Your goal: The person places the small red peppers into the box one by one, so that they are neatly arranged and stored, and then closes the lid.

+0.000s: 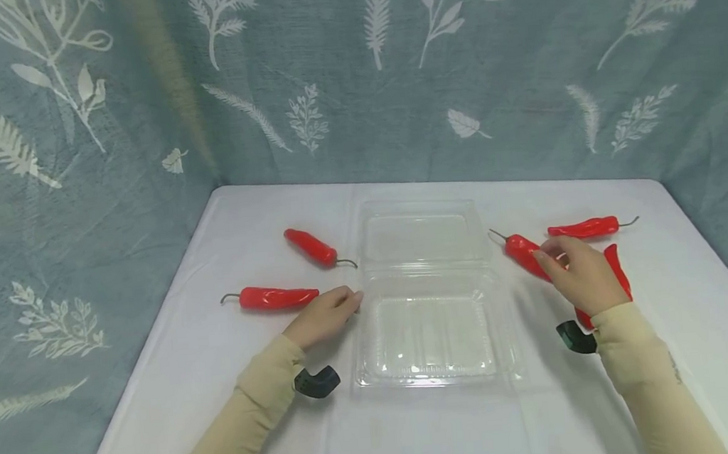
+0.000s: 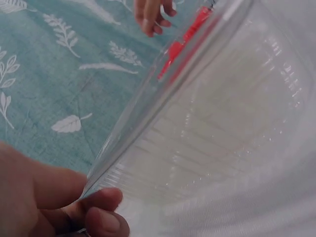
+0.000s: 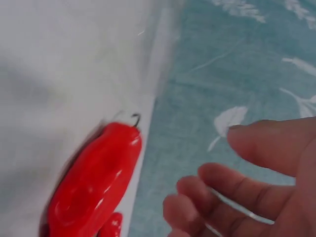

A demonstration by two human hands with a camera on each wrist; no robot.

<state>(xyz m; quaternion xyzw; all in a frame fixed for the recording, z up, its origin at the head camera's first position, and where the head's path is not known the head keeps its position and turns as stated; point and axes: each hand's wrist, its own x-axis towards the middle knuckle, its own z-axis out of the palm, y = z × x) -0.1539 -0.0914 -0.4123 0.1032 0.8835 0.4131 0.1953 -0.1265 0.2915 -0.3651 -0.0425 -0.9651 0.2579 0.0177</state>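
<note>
A clear plastic clamshell box (image 1: 427, 380) lies unfolded on the white table, its lid (image 1: 419, 210) toward the back. My left hand (image 1: 324, 318) is at the box's left side; in the left wrist view, its thumb and fingers pinch the clear rim (image 2: 106, 165). Over on the right, my right hand (image 1: 583, 277) hovers by a red chili pepper (image 1: 523, 250) with a dark curved stem. The right wrist view shows the thumb apart from loosely bent fingers (image 3: 217, 175), nothing between them, and the glossy pepper (image 3: 96, 180) beside them. Another red pepper (image 1: 618, 269) is partly hidden beneath this hand.
Behind the right hand lies a red pepper (image 1: 585, 229), its stem pointing right. Two more peppers, one nearer (image 1: 277, 297) and one farther (image 1: 311, 247), rest left of the box. A green leaf-patterned cloth (image 1: 355, 113) hangs behind the table (image 1: 419, 436).
</note>
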